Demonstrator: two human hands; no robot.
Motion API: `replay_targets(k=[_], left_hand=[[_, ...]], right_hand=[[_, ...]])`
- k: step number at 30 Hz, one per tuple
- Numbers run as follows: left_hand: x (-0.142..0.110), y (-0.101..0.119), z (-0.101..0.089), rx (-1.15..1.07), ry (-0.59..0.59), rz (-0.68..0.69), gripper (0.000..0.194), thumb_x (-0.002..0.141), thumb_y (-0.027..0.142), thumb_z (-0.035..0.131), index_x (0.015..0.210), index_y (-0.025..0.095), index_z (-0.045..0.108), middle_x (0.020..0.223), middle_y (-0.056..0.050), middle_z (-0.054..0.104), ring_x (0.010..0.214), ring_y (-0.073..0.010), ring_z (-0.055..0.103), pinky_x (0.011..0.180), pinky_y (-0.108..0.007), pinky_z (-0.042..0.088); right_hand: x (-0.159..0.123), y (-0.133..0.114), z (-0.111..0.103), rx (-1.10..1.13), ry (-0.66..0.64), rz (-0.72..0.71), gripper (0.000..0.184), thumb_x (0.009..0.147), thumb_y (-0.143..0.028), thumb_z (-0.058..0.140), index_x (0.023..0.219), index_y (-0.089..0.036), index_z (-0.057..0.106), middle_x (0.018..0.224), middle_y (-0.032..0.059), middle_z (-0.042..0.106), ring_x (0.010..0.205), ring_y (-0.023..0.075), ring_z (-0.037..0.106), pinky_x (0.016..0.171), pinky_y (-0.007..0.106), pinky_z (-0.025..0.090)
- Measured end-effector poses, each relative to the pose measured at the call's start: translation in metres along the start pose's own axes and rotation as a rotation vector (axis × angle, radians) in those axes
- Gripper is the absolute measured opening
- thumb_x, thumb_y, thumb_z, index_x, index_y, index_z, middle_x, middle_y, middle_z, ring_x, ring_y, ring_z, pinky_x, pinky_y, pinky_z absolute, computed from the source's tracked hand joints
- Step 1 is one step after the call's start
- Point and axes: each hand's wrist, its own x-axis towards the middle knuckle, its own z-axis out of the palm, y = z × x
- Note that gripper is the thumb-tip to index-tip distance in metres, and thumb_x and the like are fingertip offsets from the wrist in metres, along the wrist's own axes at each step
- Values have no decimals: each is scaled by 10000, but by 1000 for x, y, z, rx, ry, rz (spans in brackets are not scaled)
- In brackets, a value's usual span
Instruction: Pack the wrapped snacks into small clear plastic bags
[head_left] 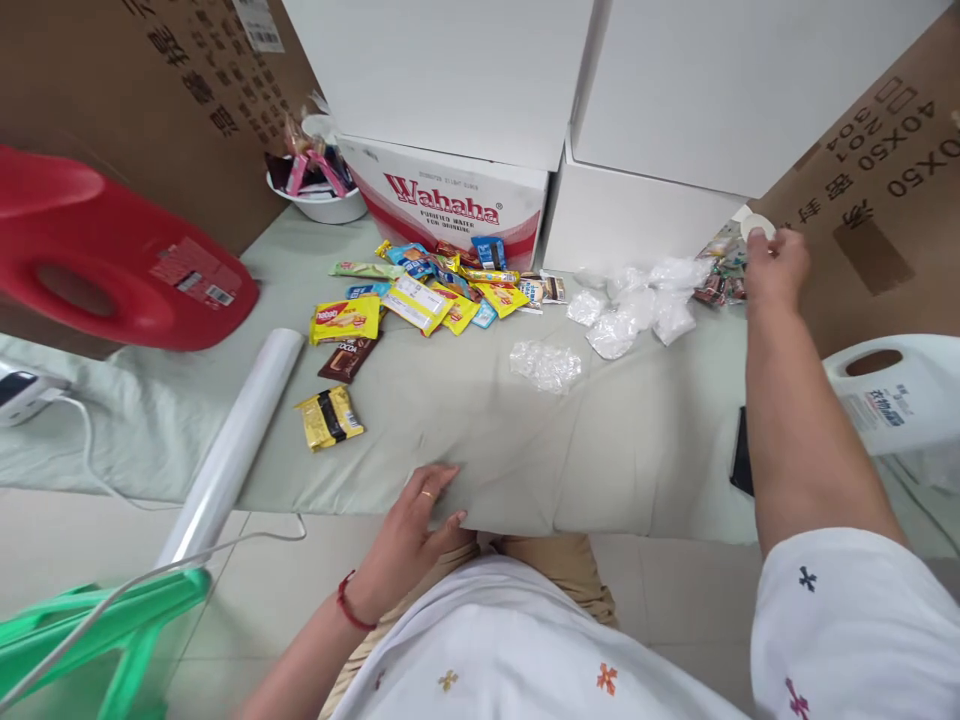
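My right hand [776,265] reaches to the far right corner of the cloth-covered table. Its fingers close on a small white round thing [757,226], perhaps a cup or lid; part of it is hidden. Small wrapped candies [718,288] lie just beside that hand. Left of them sit crumpled clear plastic bags [630,300], with one more plastic bag [545,366] nearer me. My left hand [420,520] rests on the table's front edge, fingers apart and holding nothing. Packaged snacks [420,300] in yellow, blue and brown wrappers are heaped at the back, and a gold packet [330,418] lies apart.
A Wahaha carton [450,200] and white boxes [660,90] stand along the back. At the left are a white bowl [326,208] of packets, a red jug [112,260] and a plastic film roll [232,440]. A white detergent bottle [900,390] and black phone-like object [741,455] lie right.
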Motion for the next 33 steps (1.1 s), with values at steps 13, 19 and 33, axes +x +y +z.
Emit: replay_targets(k=[13,19,33], left_hand=[[12,18,0,-185,51,-13,238,955,414,572,964,228,721,995,-79,694,884,-205,683,811,-350,582],[34,51,28,-814,9,-300,426,897,618,617,1082,235,647,1057,-66,686,952,-215,689,747,-332,597],[56,33,32,-1143,316,-521,381,704,456,784,815,227,501,741,68,485,641,-92,502,573,-206,451]], right_hand=[[-258,-88,85,156,-695,-343,208,953,-231,543,946,-207,749,947,83,697,891,214,624,791,345,511],[-342,-144,73,799,-748,200,227,839,-456,716,878,-233,717,747,-6,658,626,139,553,580,260,471],[-333,-104,39,1291,-607,631,312,788,-458,792,855,-250,569,683,-48,450,541,101,384,441,204,340]])
